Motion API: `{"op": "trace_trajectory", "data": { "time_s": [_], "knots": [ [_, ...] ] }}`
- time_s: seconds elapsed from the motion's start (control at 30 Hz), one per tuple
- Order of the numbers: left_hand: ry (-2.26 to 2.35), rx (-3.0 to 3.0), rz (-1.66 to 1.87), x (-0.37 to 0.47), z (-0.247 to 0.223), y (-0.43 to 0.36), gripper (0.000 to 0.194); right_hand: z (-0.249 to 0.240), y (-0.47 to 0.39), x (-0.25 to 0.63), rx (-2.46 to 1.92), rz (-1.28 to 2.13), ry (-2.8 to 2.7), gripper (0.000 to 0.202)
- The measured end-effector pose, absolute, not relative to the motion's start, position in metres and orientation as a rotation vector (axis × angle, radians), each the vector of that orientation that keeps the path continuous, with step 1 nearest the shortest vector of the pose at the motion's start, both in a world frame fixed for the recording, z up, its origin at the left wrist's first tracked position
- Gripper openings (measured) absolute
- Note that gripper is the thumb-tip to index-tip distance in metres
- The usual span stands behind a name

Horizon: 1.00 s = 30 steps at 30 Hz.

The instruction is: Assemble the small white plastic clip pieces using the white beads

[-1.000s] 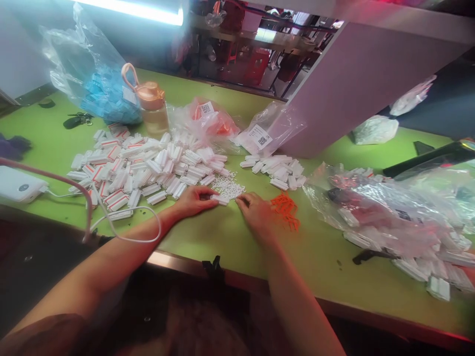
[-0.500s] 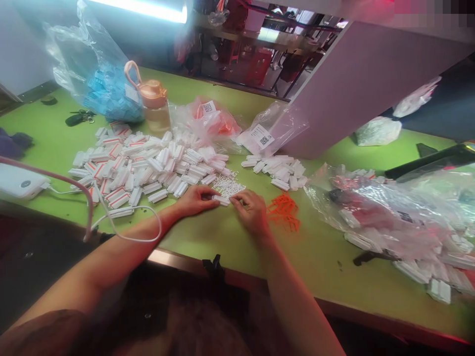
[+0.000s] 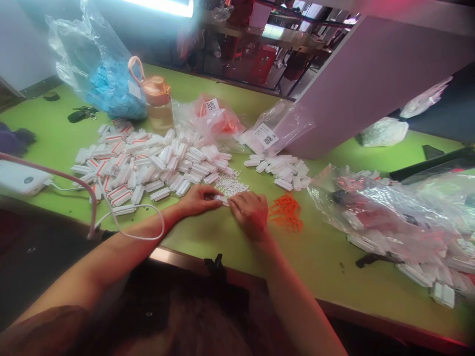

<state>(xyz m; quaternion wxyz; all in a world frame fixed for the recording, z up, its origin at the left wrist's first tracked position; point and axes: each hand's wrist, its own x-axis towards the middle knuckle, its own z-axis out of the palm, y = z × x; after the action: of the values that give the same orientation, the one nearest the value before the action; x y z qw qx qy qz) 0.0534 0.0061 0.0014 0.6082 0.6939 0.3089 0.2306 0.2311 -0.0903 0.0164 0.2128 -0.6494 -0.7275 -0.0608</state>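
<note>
A small white plastic piece [image 3: 221, 199] lies between my two hands, just over the green table. My left hand [image 3: 199, 200] is closed on its left end with thumb and fingers. My right hand [image 3: 249, 210] is closed at its right end, fingers bunched together and covering that end; whether a smaller part is pinched there is hidden. Tiny white parts [image 3: 232, 184] are scattered right behind the hands. To the right of my right hand lies a heap of thin orange strips [image 3: 287, 212]. A large pile of white plastic pieces [image 3: 148, 160], some with orange strips, spreads behind my left hand.
A smaller white pile [image 3: 284, 170] sits beyond the orange strips. Along the back stand a bag of blue parts [image 3: 117, 91], a drink bottle [image 3: 159, 106] and labelled bags [image 3: 265, 136]. A white power bank [image 3: 22, 177] with a looped cable is left; plastic bags [image 3: 401, 207] cover the right.
My right hand has closed in on the white piece, its fingers now over the right end. My left hand keeps its hold. The whole view has shifted slightly.
</note>
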Motion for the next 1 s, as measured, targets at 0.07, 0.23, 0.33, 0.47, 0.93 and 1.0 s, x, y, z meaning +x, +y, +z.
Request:
{"op": "trace_trajectory", "data": {
  "time_s": [0.07,0.23,0.33,0.47,0.93,1.0],
  "knots": [
    [0.719,1.587,0.535,0.0533,0.0015,0.0063,0.037,0.0170,-0.0908,0.2324,-1.799,-0.109,-2.009,0.025],
    [0.735,1.537,0.550,0.0528,-0.0008,0.0070,0.041,0.0148,-0.0909,0.2368,-1.743,-0.094,-2.024,0.027],
    [0.748,1.515,0.530,0.0524,0.0005,0.0063,0.044,0.0116,-0.0900,0.2379,-1.717,-0.020,-1.938,0.028],
    [0.741,1.502,0.507,0.0525,0.0022,0.0060,0.043,0.0080,-0.0887,0.2381,-1.627,0.212,-1.750,0.026],
    [0.694,1.630,0.509,0.0523,-0.0032,0.0068,0.038,0.0164,-0.0899,0.2373,-1.770,-0.171,-2.130,0.025],
    [0.706,1.635,0.511,0.0524,-0.0031,0.0064,0.038,0.0167,-0.0898,0.2344,-1.762,-0.266,-2.170,0.025]
  ]
}}
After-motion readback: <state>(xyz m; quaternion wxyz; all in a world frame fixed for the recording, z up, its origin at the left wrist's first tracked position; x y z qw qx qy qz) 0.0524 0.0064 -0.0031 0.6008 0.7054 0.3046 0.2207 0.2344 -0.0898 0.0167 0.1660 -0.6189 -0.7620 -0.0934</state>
